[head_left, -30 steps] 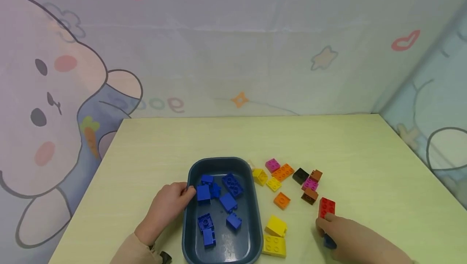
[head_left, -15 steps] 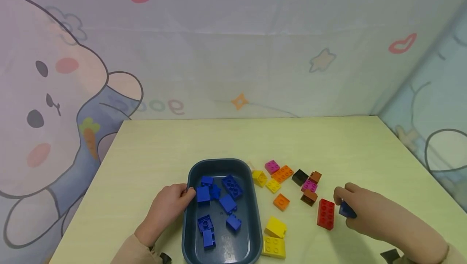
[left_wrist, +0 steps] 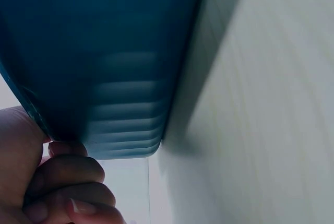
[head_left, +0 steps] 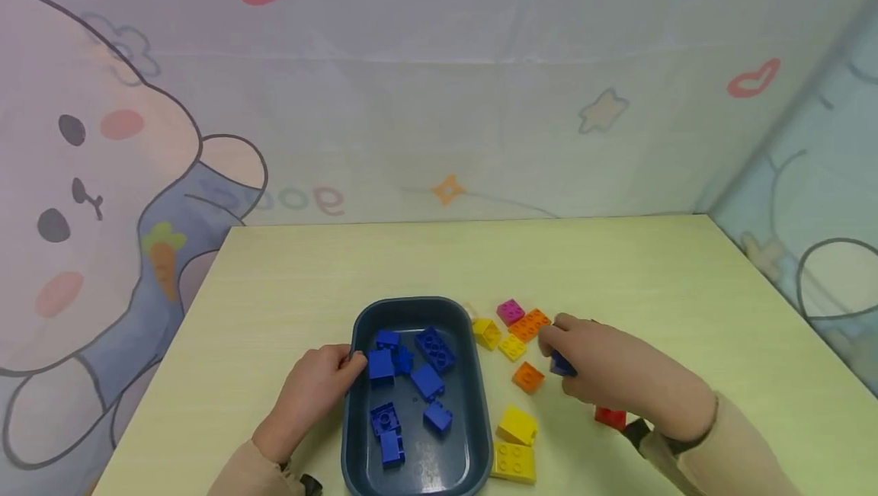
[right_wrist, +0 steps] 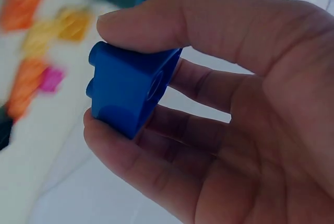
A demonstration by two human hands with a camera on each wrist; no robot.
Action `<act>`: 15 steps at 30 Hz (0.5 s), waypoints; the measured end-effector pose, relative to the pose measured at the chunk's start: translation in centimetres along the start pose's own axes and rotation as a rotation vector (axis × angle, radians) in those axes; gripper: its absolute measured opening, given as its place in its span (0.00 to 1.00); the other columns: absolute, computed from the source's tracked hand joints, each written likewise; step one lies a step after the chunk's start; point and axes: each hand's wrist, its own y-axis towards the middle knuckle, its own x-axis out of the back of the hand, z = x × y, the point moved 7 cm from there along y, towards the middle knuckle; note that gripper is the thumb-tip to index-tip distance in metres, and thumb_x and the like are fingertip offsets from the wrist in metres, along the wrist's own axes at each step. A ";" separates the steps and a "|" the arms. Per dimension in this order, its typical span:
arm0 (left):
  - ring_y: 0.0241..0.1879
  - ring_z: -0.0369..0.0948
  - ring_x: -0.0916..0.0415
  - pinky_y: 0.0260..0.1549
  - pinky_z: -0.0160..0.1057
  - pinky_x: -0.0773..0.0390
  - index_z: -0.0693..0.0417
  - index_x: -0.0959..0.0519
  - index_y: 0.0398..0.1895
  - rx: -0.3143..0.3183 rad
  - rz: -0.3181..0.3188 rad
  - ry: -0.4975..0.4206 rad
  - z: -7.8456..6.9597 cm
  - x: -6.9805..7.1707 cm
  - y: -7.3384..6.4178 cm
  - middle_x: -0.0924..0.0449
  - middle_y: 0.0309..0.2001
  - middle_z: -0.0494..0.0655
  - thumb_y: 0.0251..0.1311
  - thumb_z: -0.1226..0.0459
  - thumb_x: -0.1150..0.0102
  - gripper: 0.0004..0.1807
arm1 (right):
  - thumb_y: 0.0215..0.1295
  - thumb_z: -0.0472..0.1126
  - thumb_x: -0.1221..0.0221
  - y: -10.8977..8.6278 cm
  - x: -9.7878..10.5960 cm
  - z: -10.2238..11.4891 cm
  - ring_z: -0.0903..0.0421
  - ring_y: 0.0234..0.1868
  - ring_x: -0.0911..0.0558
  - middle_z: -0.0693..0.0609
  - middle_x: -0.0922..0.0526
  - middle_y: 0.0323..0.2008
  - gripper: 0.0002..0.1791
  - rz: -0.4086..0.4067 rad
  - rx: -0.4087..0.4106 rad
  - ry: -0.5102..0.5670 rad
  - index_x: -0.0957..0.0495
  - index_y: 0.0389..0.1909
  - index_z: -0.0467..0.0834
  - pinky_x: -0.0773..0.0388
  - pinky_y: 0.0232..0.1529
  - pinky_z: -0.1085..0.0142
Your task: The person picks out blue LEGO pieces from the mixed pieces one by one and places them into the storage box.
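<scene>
My left hand [head_left: 315,397] grips the left rim of a dark blue-grey plastic tray [head_left: 485,389], thumb over the edge. Its curled fingers [left_wrist: 73,174] show under the rim in the left wrist view. Inside the tray lie several blue toy bricks [head_left: 427,382]. My right hand [head_left: 617,359] pinches a blue toy brick [right_wrist: 122,85] between thumb and fingers, its studs facing left in the right wrist view. That hand is above the table, right of the orange square brick [head_left: 528,377]. A red brick [head_left: 610,417] is partly covered by the right forearm.
Between the tray and the right hand lie a magenta brick [head_left: 511,312], a long orange brick [head_left: 530,324] and small yellow bricks [head_left: 512,347]. Two larger yellow bricks [head_left: 514,462] sit beside the tray's right wall. A printed curtain [head_left: 439,100] hangs behind the table [head_left: 329,260].
My right hand lifted the blue brick away from beside the red brick, then carried it left toward the tray. It now covers the black and brown bricks. My left hand stays on the rim.
</scene>
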 end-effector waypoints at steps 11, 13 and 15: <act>0.14 0.38 0.43 0.17 0.36 0.45 0.51 0.36 0.14 -0.016 -0.014 0.002 0.2 0.1 0.3 0.42 0.13 0.39 0.64 0.61 0.49 0.19 | 0.57 0.30 0.35 4.3 3.0 9.9 0.57 0.26 0.31 0.54 0.32 0.31 0.13 -0.078 0.291 -0.061 0.28 0.36 0.47 0.32 0.27 0.66; 0.13 0.38 0.43 0.17 0.36 0.45 0.51 0.36 0.14 -0.016 -0.015 0.001 0.3 0.2 0.2 0.42 0.13 0.39 0.64 0.61 0.49 0.19 | 0.57 0.30 0.36 4.7 3.1 11.0 0.57 0.27 0.31 0.54 0.32 0.31 0.13 -0.082 0.322 -0.057 0.28 0.36 0.47 0.32 0.27 0.66; 0.13 0.38 0.43 0.17 0.36 0.45 0.51 0.36 0.14 -0.014 -0.014 0.002 0.4 0.3 0.2 0.42 0.13 0.39 0.64 0.61 0.49 0.19 | 0.57 0.30 0.35 5.1 3.2 12.0 0.57 0.28 0.30 0.54 0.32 0.30 0.12 -0.082 0.343 -0.059 0.27 0.36 0.46 0.30 0.29 0.67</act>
